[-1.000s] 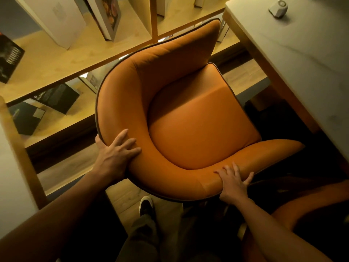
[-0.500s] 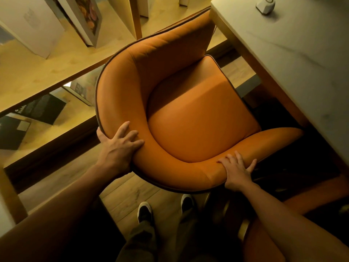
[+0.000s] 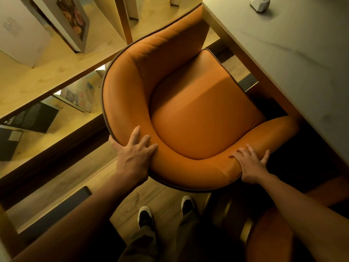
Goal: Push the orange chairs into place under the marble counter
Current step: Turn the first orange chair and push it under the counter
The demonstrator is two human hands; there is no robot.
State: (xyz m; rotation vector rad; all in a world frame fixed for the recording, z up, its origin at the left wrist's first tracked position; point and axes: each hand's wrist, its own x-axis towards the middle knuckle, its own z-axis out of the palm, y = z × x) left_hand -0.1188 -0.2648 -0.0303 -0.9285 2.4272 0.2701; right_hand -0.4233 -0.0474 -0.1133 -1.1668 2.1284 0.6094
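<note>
Orange chair (image 3: 198, 114) seen from above, turned at an angle, front corner of its seat and the far end of one armrest tucked beneath the edge of the marble tabletop (image 3: 294, 59) — the other armrest end just at that edge too. Beyond it on the left, wooden shelves (image 3: 56, 72) with upright books (image 3: 62, 21) and dark covers lower down, standing close behind the chair's curved back. On the tabletop near the top edge, a small white device (image 3: 260, 3), well apart from the chair. At lower right, part of a second orange chair (image 3: 273, 233), just beside the first and right under the right forearm. Wooden floor (image 3: 147, 193) below, with two dark shoes (image 3: 144, 216) with white soles just behind the chair.

Smooth leather-like upholstery, rounded shell back wrapping into both armrests, dark piping along the outer rim, a plump square seat cushion catching a band of light.

Left hand (image 3: 135, 156) clasping the backrest rim — thumb behind the outer edge, fingers spread over the padded top. Right hand (image 3: 250, 163) laid on the padded rim nearer the tabletop, fingers extended and splayed, pressing rather than wrapping.
</note>
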